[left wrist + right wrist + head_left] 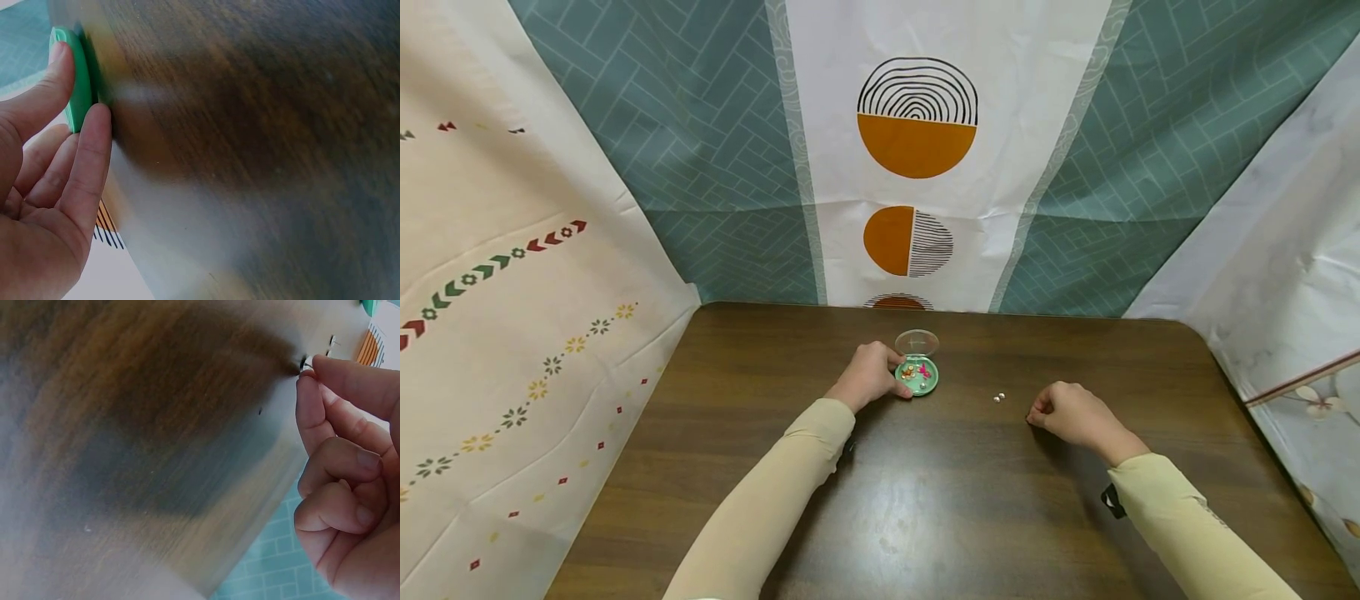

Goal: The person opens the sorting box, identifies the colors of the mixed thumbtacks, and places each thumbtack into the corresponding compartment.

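Observation:
My left hand (868, 375) holds a small round green case (931, 385) at its left side, thumb at the near edge and fingers at the far edge. The case's clear lid (917, 341) stands raised, and small pink, orange and pale pieces lie inside. In the left wrist view the thumb presses the green side wall (80, 94). My right hand (1075, 417) is close over the table to the right, thumb and index finger pinching a tiny pale stud earring (307, 363), mostly hidden by the fingertips. Between the hands lie a few similar small studs (997, 398).
The brown wooden table (895, 517) extends around both hands. A patterned curtain (917, 192) hangs along its back edge, with light cloths (550, 333) at the left and right. A tiny dark speck (260, 411) lies on the table near the right hand.

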Tool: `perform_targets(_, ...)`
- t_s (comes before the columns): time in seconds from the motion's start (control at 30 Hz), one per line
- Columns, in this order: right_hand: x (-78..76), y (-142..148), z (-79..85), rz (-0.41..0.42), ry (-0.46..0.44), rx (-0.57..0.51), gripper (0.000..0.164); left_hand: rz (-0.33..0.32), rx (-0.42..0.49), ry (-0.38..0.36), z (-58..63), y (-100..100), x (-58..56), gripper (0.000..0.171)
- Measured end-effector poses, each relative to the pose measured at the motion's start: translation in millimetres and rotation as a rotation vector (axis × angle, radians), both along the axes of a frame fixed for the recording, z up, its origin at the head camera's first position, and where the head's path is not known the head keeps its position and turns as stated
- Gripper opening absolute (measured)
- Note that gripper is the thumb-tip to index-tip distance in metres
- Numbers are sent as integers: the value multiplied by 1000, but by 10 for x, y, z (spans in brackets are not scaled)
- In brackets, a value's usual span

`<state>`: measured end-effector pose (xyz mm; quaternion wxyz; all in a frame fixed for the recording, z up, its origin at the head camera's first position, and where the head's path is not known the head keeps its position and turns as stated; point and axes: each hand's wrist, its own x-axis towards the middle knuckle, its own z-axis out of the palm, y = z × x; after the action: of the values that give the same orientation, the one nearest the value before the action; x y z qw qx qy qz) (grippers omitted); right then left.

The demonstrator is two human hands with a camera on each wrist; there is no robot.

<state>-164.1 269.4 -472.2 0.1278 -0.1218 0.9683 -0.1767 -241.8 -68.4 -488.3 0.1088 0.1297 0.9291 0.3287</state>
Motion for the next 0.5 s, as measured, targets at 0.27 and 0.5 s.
perform_targets(0.27, -9, -18, -21, 8, 23, 6, 10, 6, 7, -2, -8, -5, 1, 64)
perform_targets(0.5, -11, -32, -31, 6, 24, 5, 9, 2, 2, 2, -3, -5, 8, 64)
